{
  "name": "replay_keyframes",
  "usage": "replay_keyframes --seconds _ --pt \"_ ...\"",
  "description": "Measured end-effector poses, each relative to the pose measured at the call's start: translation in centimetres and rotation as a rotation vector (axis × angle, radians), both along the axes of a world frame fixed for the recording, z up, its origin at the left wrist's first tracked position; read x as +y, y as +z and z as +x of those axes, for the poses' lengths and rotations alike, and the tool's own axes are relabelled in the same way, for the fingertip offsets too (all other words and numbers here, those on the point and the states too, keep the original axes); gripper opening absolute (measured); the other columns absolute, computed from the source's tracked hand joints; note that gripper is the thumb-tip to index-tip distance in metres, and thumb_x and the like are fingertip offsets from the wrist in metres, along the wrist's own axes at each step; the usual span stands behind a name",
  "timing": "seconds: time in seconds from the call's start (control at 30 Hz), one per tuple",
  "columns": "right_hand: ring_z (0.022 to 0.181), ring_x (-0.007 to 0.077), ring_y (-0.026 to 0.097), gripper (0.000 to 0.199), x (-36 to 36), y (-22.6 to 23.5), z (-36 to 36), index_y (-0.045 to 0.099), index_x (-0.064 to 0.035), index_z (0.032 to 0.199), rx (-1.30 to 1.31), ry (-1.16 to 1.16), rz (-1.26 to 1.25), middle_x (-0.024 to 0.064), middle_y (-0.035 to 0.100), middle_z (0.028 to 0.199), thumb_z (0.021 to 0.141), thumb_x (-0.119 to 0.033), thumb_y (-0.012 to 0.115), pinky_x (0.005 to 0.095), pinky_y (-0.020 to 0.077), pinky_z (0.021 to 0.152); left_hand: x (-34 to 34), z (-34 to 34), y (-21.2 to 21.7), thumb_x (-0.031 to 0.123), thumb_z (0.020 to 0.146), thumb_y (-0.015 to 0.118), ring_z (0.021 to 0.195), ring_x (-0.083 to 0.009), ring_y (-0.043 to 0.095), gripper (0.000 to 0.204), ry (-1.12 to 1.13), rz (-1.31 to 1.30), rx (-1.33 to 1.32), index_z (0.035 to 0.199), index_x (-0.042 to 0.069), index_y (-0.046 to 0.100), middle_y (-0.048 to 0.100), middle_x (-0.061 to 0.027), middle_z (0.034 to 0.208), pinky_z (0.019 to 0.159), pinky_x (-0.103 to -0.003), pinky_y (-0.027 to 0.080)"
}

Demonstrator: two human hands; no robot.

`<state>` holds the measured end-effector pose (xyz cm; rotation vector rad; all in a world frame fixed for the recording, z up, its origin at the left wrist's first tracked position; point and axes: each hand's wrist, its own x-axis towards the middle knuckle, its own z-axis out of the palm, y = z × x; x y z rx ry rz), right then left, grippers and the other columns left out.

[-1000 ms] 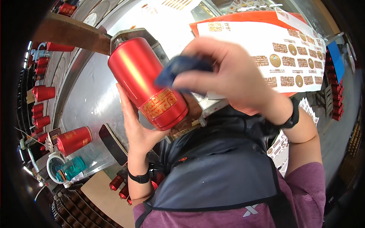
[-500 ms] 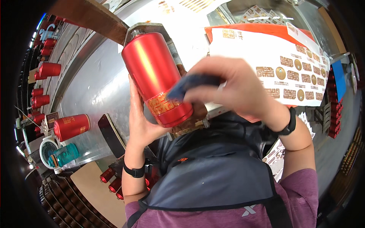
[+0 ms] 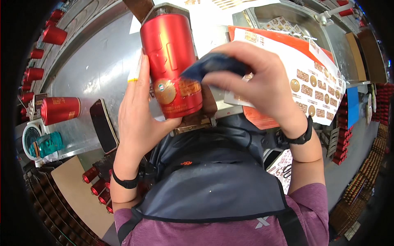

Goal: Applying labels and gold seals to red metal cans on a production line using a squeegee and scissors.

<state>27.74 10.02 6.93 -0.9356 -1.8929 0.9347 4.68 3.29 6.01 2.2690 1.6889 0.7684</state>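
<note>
Red can (image 3: 172,61) upright in left hand (image 3: 137,110) grip, right hand (image 3: 258,82) pinching blue cloth (image 3: 213,65) against it.

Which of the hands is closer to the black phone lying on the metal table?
Left. The left hand, holding the red can, is just right of the black phone; the right hand is beyond the can.

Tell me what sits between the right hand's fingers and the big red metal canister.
In the head view, a folded dark blue cloth sits pinched in the right hand and pressed against the tall red metal canister, which the left hand grips from the other side.
</note>
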Motion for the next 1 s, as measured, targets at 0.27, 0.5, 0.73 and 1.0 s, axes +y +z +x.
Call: replay_keyframes --seconds 0.27,0.5,0.73,1.0 --pt "0.078 0.0094 0.063 0.030 -1.6 -1.8 0.5 0.065 -0.0023 0.107 0.011 -0.018 -0.025 0.0039 0.067 0.090 0.079 -0.003 0.075 0.0236 0.0504 0.070 -0.4 -0.5 -2.2 0.016 0.056 0.087 0.107 -0.0333 0.057 0.116 0.068 -0.092 -0.151 0.149 -0.003 0.021 0.051 -0.0228 0.131 0.090 -0.040 0.048" --pt "0.081 0.0050 0.056 0.017 -4.3 -2.6 1.6 0.064 -0.0002 0.108 0.207 -0.022 -0.564 0.0000 0.064 0.090 0.098 -0.012 0.056 0.0191 0.0431 0.075 -0.5 -2.2 -5.3 0.026 0.057 0.091 0.135 -0.0329 0.041 0.126 -0.032 -0.261 -0.569 0.152 0.000 0.013 0.040 -0.0243 0.144 0.109 -0.040 0.035" --pt "0.065 0.0060 0.051 0.051 -4.0 -2.8 -0.4 0.064 -0.0022 0.068 -0.009 0.160 -0.783 -0.0009 0.060 0.067 0.100 -0.040 0.051 0.0243 0.0417 0.062 -0.5 -2.4 -6.3 0.028 0.089 0.071 0.131 -0.0218 0.043 0.076 -0.084 -0.402 -1.123 0.146 -0.002 0.033 0.047 -0.0156 0.140 0.110 -0.035 0.032" --pt "0.052 0.0023 0.043 0.044 -4.1 -3.2 -2.6 0.063 -0.0019 0.063 -0.128 0.017 -0.715 -0.0039 0.053 0.054 0.089 -0.037 0.070 0.0220 0.0342 0.049 -0.8 -1.2 -6.9 0.026 0.087 0.073 0.128 -0.0226 0.047 0.074 0.008 -0.308 -1.018 0.144 -0.003 0.036 0.050 -0.0169 0.138 0.108 -0.035 0.035"
